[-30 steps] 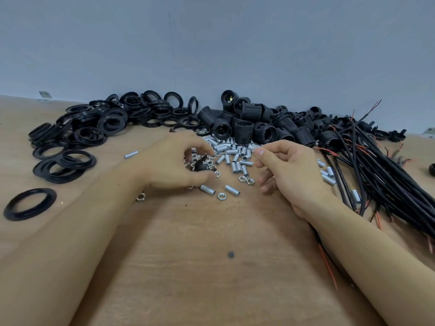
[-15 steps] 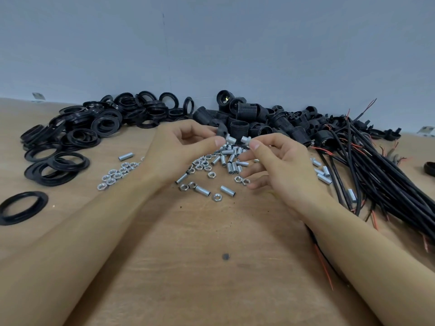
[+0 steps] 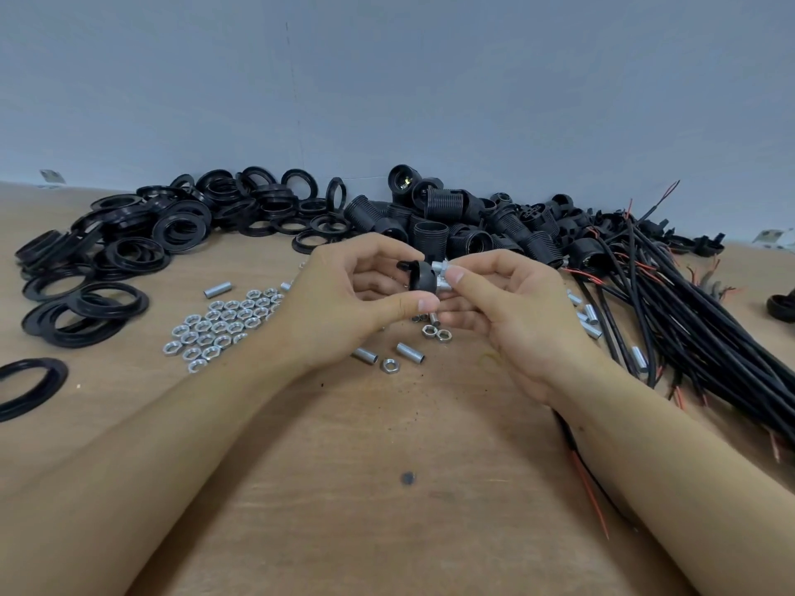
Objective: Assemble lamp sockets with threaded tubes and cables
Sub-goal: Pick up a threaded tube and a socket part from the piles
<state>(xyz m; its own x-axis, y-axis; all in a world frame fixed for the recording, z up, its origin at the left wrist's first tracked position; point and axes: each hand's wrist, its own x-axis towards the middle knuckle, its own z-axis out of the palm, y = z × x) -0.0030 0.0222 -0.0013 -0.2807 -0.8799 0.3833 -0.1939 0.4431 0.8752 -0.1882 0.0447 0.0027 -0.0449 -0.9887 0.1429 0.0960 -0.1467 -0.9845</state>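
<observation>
Along the far edge of the brown wooden worktop (image 3: pixel 387 509), against the grey wall (image 3: pixel 387 79), the bulk parts are heaped. Toward the right edge, a thick bundle of black cables with red and bare wire ends (image 3: pixel 705 311) is spread, fanning from the far right corner toward the near side. Toward the far left corner, a wide pile of flat black plastic rings (image 3: pixel 142 243) is scattered, with one ring (image 3: pixel 30 385) lying apart near the left edge. At the middle of the far edge, a heap of black ribbed plastic lamp sockets (image 3: pixel 464 225) is stacked between rings and cables.

Above the middle of the worktop, both hands are raised and brought together. A small black plastic socket cap (image 3: pixel 419 277) is held by the left hand (image 3: pixel 344 303), the grip closed round it with thumb below and curled fingers above. A short silver threaded metal tube (image 3: pixel 441 268) is pinched in a narrow grip between thumb and forefinger of the right hand (image 3: pixel 516 320), and its end is set against the cap; whether it is already threaded in cannot be told.

Left of the hands, a cluster of small silver hexagonal nuts (image 3: pixel 219 324) is laid on the worktop. More loose silver tubes (image 3: pixel 411 352) and a few nuts are scattered beneath the hands, and several tubes (image 3: pixel 589 320) lie beside the cables.
</observation>
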